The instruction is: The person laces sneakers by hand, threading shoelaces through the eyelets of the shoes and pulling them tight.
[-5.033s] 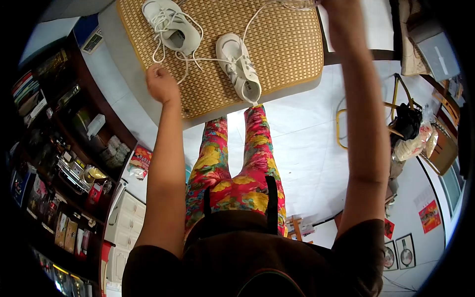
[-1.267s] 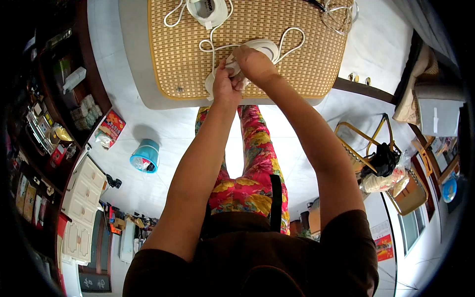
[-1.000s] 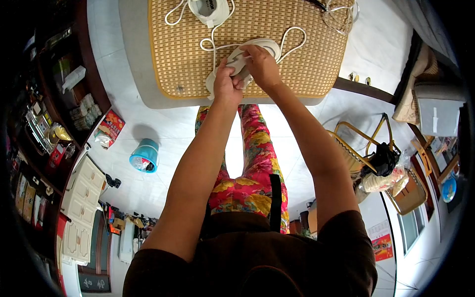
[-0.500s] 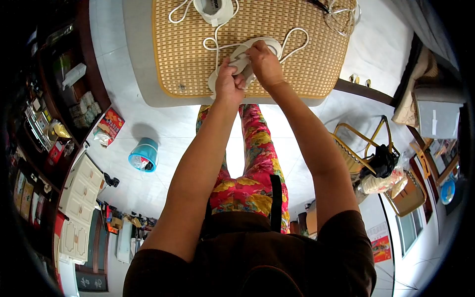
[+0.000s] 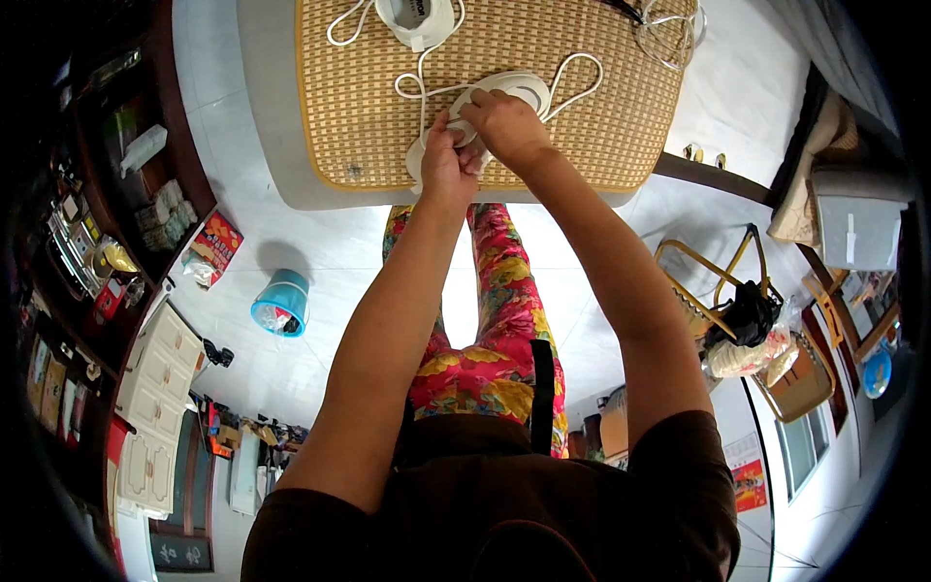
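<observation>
On the woven mat, a white shoe (image 5: 524, 83) lies between my two hands, partly covered by them. My left hand (image 5: 445, 165) is closed on its near side, fingers curled round the edge. My right hand (image 5: 509, 126) reaches over the top of the shoe with bent, pinched fingers close to the left hand; what sits between the fingertips is hidden. A white shoelace (image 5: 580, 56) loops out to the right, and more lace runs to the left. Further back stands a second white shoe (image 5: 415, 17), its opening and inner label showing, with loose lace around it.
The woven mat (image 5: 369, 116) covers a grey-edged table (image 5: 276, 145). Thin cables (image 5: 669, 39) lie coiled at its back right. A blue bucket (image 5: 281, 303) stands on the floor to the left, and a folding chair (image 5: 722, 281) with bags to the right.
My right hand has shifted a little left and down over the shoe, nearer my left hand. The left hand stays almost in place.
</observation>
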The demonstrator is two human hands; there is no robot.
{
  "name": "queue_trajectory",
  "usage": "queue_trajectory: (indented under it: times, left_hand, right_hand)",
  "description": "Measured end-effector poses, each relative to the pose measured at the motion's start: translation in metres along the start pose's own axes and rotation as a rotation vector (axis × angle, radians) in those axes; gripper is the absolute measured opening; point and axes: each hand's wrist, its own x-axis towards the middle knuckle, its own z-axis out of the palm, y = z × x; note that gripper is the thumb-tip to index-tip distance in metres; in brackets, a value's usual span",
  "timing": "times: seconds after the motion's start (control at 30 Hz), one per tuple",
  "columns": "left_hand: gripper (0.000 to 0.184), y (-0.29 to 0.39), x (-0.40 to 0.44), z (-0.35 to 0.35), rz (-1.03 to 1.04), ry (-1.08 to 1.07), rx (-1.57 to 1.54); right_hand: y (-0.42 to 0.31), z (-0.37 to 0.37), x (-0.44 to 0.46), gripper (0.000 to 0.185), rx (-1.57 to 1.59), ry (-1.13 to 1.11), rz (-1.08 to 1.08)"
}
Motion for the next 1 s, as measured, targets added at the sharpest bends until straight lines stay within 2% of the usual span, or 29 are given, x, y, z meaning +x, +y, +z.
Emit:
queue_trajectory:
  times: [0.13, 0.23, 0.3, 0.33, 0.43, 0.5, 0.57, 0.6, 0.7, 0.77, 0.8, 0.87, 0.97, 1.0]
  left_hand:
    - [0.046, -0.002, 0.000, 0.000, 0.022, -0.077, 0.038]
    - [0.045, -0.001, 0.000, 0.001, 0.045, -0.112, 0.059]
    - [0.049, -0.006, 0.003, -0.001, 0.049, -0.099, 0.067]
    - [0.049, -0.009, 0.005, -0.001, 0.105, -0.157, 0.136]
    - [0.044, -0.008, -0.005, -0.009, -0.004, -0.301, 0.005]
    - [0.040, -0.003, -0.013, -0.016, -0.079, -0.390, -0.080]
    - [0.042, 0.008, -0.024, -0.009, -0.075, -0.357, 0.356]
    - [0.054, 0.019, -0.037, -0.006, -0.102, -0.375, 0.413]
    - [0.062, 0.056, -0.059, -0.016, -0.075, -0.336, 0.675]
    - [0.064, 0.084, -0.078, -0.016, 0.164, -0.304, 0.893]
    - [0.070, 0.096, -0.098, -0.004, 0.276, -0.345, 1.077]
    - [0.059, 0.120, -0.117, 0.003, 0.411, -0.458, 1.307]
    - [0.028, 0.156, -0.157, 0.025, 0.511, -0.723, 1.530]
    - [0.019, 0.167, -0.166, 0.030, 0.561, -0.826, 1.626]
  right_hand:
    - [-0.004, 0.001, 0.004, 0.017, -0.120, 0.003, 0.002]
    - [-0.004, 0.004, 0.004, 0.015, -0.033, 0.277, 0.115]
    - [-0.014, 0.006, 0.002, 0.014, 0.068, 0.364, 0.173]
    - [-0.023, 0.009, 0.001, 0.014, 0.120, 0.408, 0.204]
    - [-0.069, 0.004, 0.006, 0.018, 0.331, 0.516, 0.231]
    - [-0.113, -0.018, 0.013, 0.019, 0.547, 0.564, 0.120]
    - [-0.158, -0.054, 0.017, 0.020, 0.757, 0.610, 0.003]
    - [-0.180, -0.072, 0.018, 0.018, 0.765, 0.623, -0.037]
    - [-0.230, -0.138, 0.004, 0.013, 0.875, 0.673, -0.070]
    - [-0.252, -0.175, -0.003, 0.011, 1.223, 0.696, -0.116]
    - [-0.258, -0.191, -0.005, 0.011, 1.211, 0.716, -0.201]
    - [-0.270, -0.216, -0.008, 0.014, 1.185, 0.817, -0.327]
    - [-0.293, -0.243, -0.004, 0.013, 1.307, 0.921, -0.477]
    - [-0.296, -0.250, -0.004, 0.015, 1.291, 0.885, -0.518]
